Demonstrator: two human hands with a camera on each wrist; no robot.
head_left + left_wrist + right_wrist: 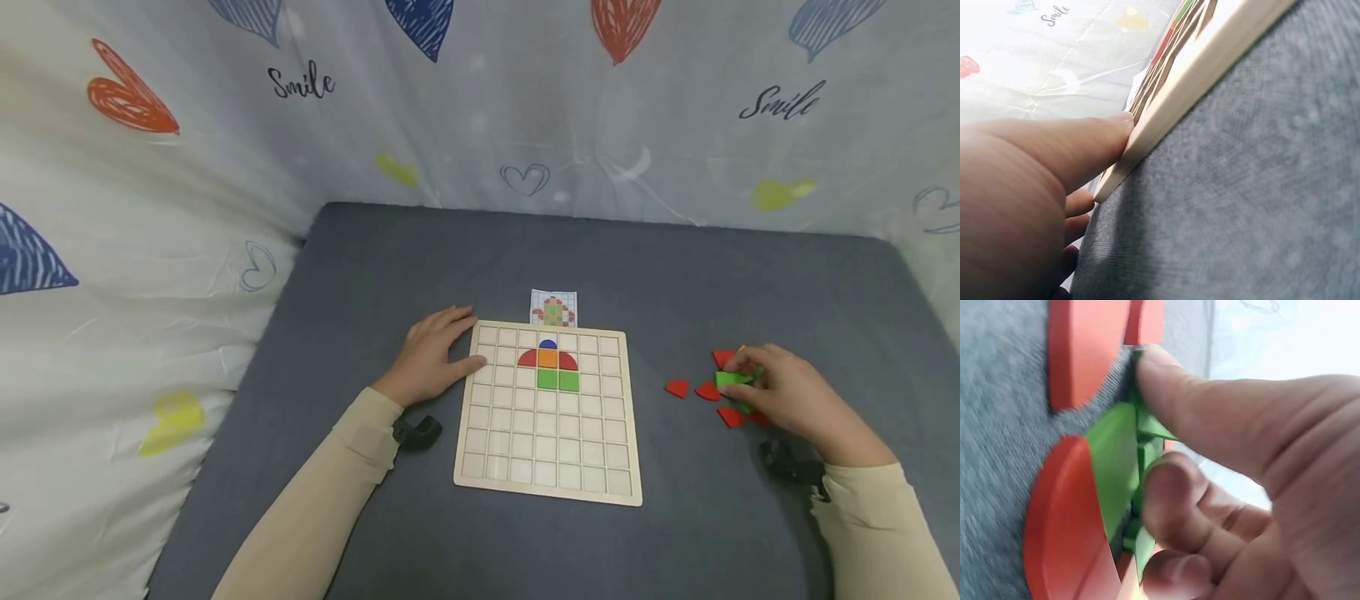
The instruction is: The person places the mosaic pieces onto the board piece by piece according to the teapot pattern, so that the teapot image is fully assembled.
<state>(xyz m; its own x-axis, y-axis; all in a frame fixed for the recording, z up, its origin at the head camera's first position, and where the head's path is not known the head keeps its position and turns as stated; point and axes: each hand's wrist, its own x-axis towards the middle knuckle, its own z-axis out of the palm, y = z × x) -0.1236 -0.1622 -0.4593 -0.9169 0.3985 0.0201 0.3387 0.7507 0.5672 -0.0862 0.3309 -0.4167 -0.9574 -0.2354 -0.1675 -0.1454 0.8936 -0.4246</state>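
Beige sleeves (300, 508) extend from the lower edge of the head view, one on each side, with a black device at each wrist. Left hand (431, 357): not grasping; the fingers are extended at the far left corner of the board (547, 494), and the thumb rests on its left rim. Right hand (787, 392): grasping; thumb and fingertips pinch a green piece (727, 378) above the loose pieces, to the right of the board and well apart from it. Red pieces (707, 390) lie on the table (420, 533) around the right hand; one (677, 388) is set slightly apart, toward the board. In the right wrist view, further green surfaces show between the fingers and the red pieces; their exact number cannot be determined. The board lies flat and carries a grid of square recesses. Pieces seated toward its far side are as follows: a blue piece (548, 344) at the top; an orange square (547, 358) directly below; a red curved piece (528, 358) on each side of the orange square; and two adjoining green squares (558, 380) in the next row. Just beyond the far rim lies a card (553, 310) printed with a coloured grid figure. Behind the table hangs a pale cloth (450, 125) bearing hearts and the word "Smile".
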